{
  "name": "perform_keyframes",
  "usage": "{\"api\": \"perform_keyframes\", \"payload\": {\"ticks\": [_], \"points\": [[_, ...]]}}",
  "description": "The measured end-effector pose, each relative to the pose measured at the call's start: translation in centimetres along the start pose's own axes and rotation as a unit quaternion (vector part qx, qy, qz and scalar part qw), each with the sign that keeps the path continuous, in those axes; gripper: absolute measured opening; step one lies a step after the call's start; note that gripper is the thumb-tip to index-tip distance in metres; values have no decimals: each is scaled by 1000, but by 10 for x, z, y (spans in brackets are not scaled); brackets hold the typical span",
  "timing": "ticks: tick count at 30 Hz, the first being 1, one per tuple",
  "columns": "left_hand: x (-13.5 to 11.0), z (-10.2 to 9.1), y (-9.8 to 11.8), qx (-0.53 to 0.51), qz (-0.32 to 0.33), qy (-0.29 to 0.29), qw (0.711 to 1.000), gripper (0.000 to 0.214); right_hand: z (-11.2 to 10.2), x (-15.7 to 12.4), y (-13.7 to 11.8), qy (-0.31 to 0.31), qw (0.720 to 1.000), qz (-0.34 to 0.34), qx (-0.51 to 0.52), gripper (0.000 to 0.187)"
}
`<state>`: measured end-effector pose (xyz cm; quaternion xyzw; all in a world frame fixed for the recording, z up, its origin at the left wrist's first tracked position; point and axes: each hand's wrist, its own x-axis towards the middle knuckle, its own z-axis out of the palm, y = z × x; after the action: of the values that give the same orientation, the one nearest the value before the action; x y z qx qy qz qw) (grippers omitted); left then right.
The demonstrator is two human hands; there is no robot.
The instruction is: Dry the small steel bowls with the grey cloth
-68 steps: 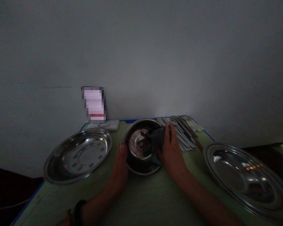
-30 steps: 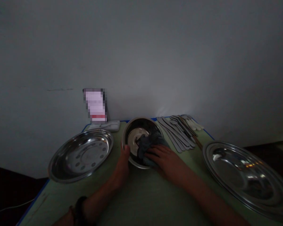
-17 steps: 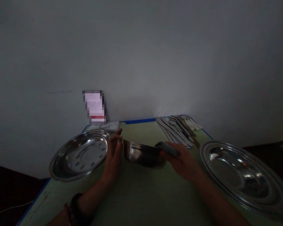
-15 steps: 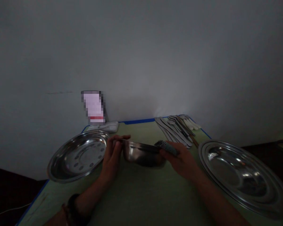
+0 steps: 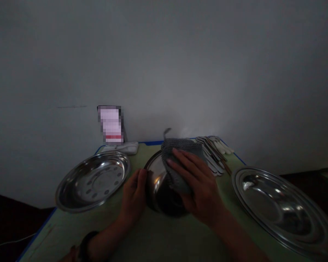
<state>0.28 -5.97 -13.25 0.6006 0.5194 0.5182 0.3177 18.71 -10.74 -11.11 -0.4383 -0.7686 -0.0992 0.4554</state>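
Observation:
A shiny metal bowl (image 5: 156,182) is held up in front of me, tipped so that its rounded outside faces me. My left hand (image 5: 134,193) grips its rim at the left side, with the fingertips hidden behind the metal. A grey patterned cloth (image 5: 177,145) lies over the bowl's upper right, one corner sticking up. My right hand (image 5: 200,182) presses this cloth against the bowl, fingers bent over the fabric and pointing up and left.
A wide metal basin (image 5: 102,182) stands at the left, and larger metal dishes (image 5: 284,211) at the right. Several pieces of cutlery (image 5: 213,153) lie at the table's back right. A pixelated phone (image 5: 112,123) leans on the wall (image 5: 164,65) above a white object (image 5: 128,147).
The bowl has turned from level to tipped, its outside now towards me. My right hand moved left and up from the bowl's rim, and the cloth is spread over the bowl's outside.

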Motion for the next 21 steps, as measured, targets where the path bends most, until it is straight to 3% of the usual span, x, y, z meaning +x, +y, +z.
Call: {"api": "perform_keyframes", "payload": {"ticks": [4,7,10,13,17,21], "points": [[5,-8,17,41,45,35,998,40,-5,15,-14,-86,995,3,50,58],[14,-15,33,85,88,26,992,38,-3,36,-10,-81,991,54,95,45],[30,-23,53,136,100,11,986,38,8,60,0,-63,987,98,107,45],[53,-34,81,185,121,-54,974,39,18,82,5,-79,976,124,158,50],[78,-47,120,216,212,-132,944,40,13,104,-5,-64,975,84,196,51],[92,-45,127,149,232,-130,952,37,6,120,-14,-48,989,37,135,48]]}}
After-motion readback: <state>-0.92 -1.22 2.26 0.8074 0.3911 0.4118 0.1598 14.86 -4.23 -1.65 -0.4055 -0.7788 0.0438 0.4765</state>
